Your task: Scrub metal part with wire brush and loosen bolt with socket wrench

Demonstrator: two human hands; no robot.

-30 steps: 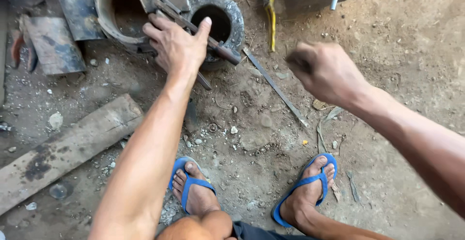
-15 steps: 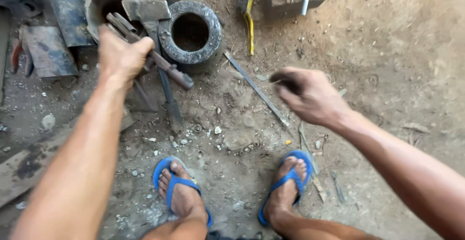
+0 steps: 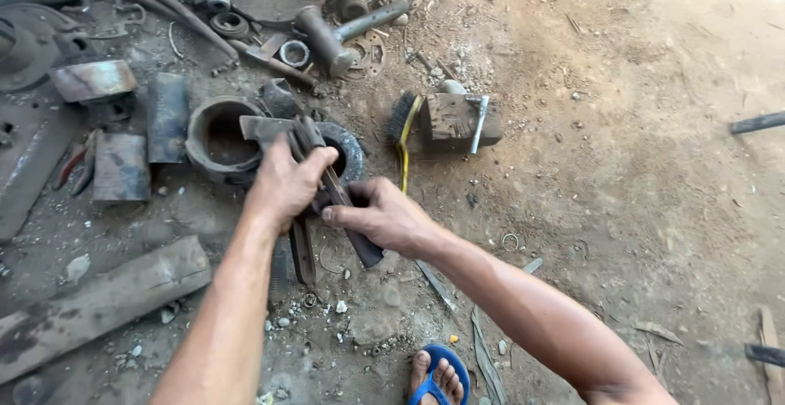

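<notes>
Both hands are now meeting over the dirt floor [image 3: 621,168], the right hand [image 3: 384,217] having come across to join the left hand [image 3: 286,180] on a long dark metal tool [image 3: 347,221]. Each hand is closing its fingers around the tool's shaft, which is lying angled across a black rubber ring [image 3: 352,145], beside a rusty metal cylinder [image 3: 217,137] and a wire brush [image 3: 401,123].

No packages, labels, signs or screens showing anywhere on this dirt workshop floor — nothing printed or wrapped lying among the scattered metal parts, nothing posted or glowing around the working hands — only bare iron, wood and soil
</notes>
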